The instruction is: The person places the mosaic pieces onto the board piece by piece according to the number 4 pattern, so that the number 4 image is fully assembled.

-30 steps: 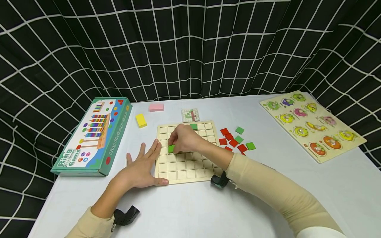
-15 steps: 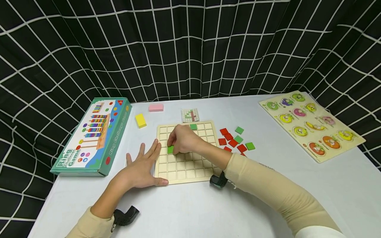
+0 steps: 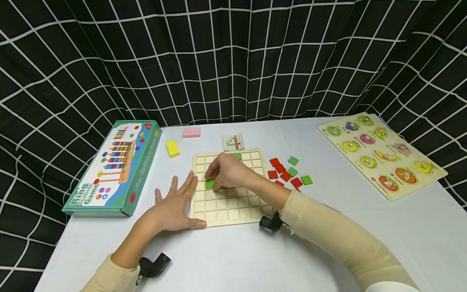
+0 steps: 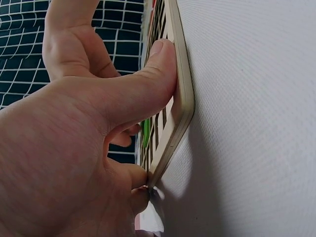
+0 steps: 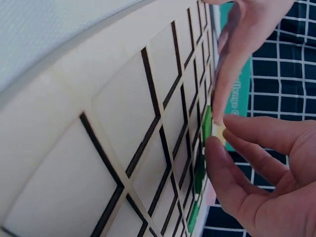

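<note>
A wooden grid board (image 3: pixel 222 222) lies in front of me. My left hand (image 3: pixel 171 211) is spread along its left side, with the thumb (image 4: pixel 165 74) on the near edge and fingertips at the left edge. Over the board's left part, my right hand (image 3: pixel 228 172) has thumb and fingertips at opposite sides of a green tile (image 3: pixel 209 184), which sits at a grid square. In the right wrist view the thumb overlaps that green tile (image 5: pixel 206 123), and another green tile (image 5: pixel 193 217) lies farther along. One green tile (image 3: pixel 238 155) shows on the board's far row, partly behind the hand.
Loose red tiles (image 3: pixel 285 176) and green tiles (image 3: pixel 307 179) lie right of the board. Behind it is a grid pattern card (image 3: pixel 233 142). Yellow (image 3: pixel 172 148) and pink blocks (image 3: pixel 191 133) and a game box (image 3: pixel 113 170) are left; a fruit puzzle board (image 3: pixel 383 154) is right.
The right hand stays at the same green tile; its thumb and wrist have shifted slightly right since half a second ago. The left hand has not visibly moved.
</note>
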